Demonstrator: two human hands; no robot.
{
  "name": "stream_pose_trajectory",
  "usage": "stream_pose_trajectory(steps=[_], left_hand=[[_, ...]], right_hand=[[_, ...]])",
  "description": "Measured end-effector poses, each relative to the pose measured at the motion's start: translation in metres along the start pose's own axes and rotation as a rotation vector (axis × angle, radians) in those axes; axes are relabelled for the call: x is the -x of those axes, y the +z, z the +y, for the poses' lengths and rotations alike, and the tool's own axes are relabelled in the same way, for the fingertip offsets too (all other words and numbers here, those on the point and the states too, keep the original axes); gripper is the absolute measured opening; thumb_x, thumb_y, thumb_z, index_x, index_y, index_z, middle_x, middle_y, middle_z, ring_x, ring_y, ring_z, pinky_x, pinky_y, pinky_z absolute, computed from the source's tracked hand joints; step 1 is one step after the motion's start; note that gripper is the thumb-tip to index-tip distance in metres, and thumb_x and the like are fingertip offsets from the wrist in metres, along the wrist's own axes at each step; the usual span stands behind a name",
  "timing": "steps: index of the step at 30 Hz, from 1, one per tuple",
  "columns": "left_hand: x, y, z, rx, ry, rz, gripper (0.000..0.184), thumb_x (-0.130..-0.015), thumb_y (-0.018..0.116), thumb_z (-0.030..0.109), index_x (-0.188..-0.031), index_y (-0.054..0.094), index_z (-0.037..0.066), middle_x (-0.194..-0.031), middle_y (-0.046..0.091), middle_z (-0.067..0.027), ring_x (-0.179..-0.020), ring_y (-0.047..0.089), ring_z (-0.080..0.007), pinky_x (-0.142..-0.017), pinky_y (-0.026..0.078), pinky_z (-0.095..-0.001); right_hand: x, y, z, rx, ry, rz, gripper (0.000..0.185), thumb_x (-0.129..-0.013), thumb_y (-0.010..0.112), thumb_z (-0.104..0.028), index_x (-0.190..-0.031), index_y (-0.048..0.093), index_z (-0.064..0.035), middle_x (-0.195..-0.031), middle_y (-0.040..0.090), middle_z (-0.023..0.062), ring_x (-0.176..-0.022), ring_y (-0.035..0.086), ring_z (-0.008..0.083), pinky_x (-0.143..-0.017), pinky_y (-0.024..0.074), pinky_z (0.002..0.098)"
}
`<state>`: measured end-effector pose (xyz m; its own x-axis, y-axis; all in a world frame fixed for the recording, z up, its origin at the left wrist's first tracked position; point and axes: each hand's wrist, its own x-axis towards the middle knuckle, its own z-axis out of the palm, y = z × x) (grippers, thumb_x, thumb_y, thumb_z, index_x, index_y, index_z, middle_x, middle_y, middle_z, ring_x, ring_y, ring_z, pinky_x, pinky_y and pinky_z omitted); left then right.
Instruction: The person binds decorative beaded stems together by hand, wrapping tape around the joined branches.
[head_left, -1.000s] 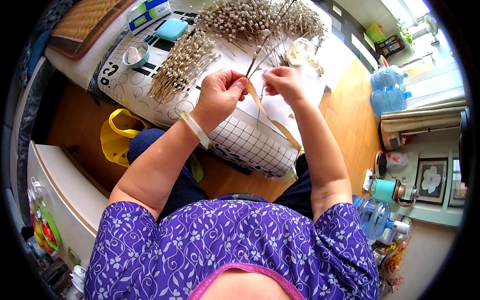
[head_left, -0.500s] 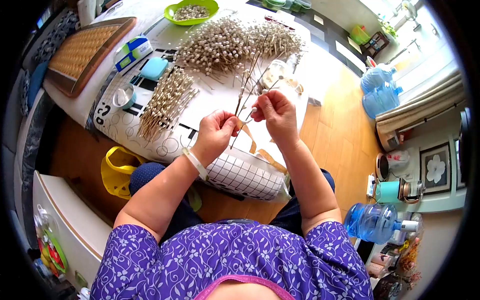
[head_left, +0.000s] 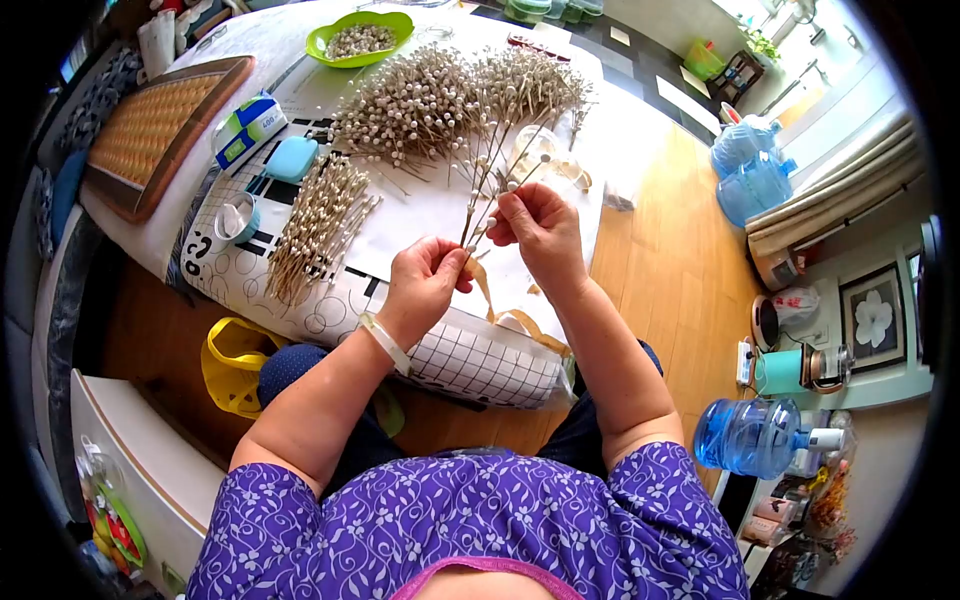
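Note:
My left hand [head_left: 424, 287] pinches the lower end of a thin branch [head_left: 474, 200] with small pale buds. A strip of tan tape [head_left: 484, 290] hangs from beside its fingertips and trails toward the front edge of the covered table. To the right and slightly higher, my right hand [head_left: 540, 232] is closed on a budded twig, held close against the branch. Beyond the hands lie a large heap of budded stems [head_left: 405, 110] and a smaller, aligned bunch [head_left: 318, 225]. A roll of pale tape [head_left: 535, 148] sits behind my right hand.
On the table [head_left: 240, 285] are a green bowl of buds [head_left: 358, 40], a tissue pack [head_left: 248, 130], a blue box [head_left: 291, 158] and a small round tin [head_left: 238, 217]. A yellow bag [head_left: 232, 375] stands at lower left; a large water bottle [head_left: 748, 438] is at right.
The view has tilted to show more of the table. My right hand, blurred beside the tape earlier, now holds a budded twig against the branch. My left hand still grips the branch's lower end.

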<state>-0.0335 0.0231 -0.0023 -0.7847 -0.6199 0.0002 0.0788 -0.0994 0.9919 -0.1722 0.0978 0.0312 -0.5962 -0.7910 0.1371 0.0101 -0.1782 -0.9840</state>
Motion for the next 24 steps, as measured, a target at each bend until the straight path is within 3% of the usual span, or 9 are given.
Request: stream_pose_trajectory(steps=[24], left_hand=[[0.005, 0.004, 0.0, 0.01, -0.032, -0.03, 0.009, -0.085, 0.051, 0.006, -0.086, 0.054, -0.003, -0.069, 0.057, -0.0049, -0.057, 0.051, -0.0074, -0.053, 0.044, -0.0183]], right_hand=[[-0.01, -0.022, -0.012, -0.178, -0.052, 0.048, 0.01, -0.082, 0.058, -0.012, -0.082, 0.057, -0.0024, -0.068, 0.06, 0.0055, -0.055, 0.058, 0.0101, -0.051, 0.0492, 0.0217]])
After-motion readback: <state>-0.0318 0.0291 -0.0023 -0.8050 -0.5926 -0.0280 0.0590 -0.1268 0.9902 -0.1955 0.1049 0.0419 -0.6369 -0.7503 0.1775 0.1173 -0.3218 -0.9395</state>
